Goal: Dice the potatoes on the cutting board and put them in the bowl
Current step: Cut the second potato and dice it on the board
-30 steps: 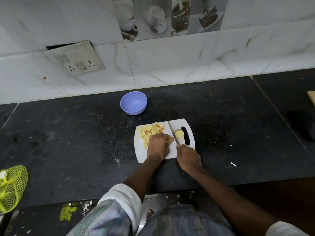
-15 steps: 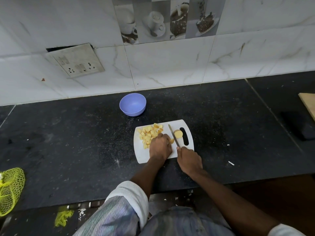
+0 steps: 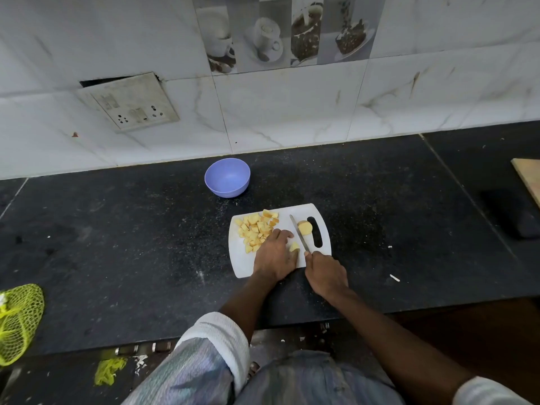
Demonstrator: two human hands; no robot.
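Potato piece (image 3: pixel 294 246) sits under left hand (image 3: pixel 274 255), apparently pinned; right hand (image 3: pixel 325 273) grips knife (image 3: pixel 298 232) beside it.

I note a black stone counter (image 3: pixel 117 244), speckled with pale crumbs. Behind it stands a white marble-pattern tiled wall (image 3: pixel 292 106) carrying a loose, tilted socket plate (image 3: pixel 130 102) and a strip of coffee-cup picture tiles (image 3: pixel 280 33). A yellow-green mesh bag (image 3: pixel 17 320) lies at the counter's left edge. A wooden board corner (image 3: pixel 529 176) shows far right.
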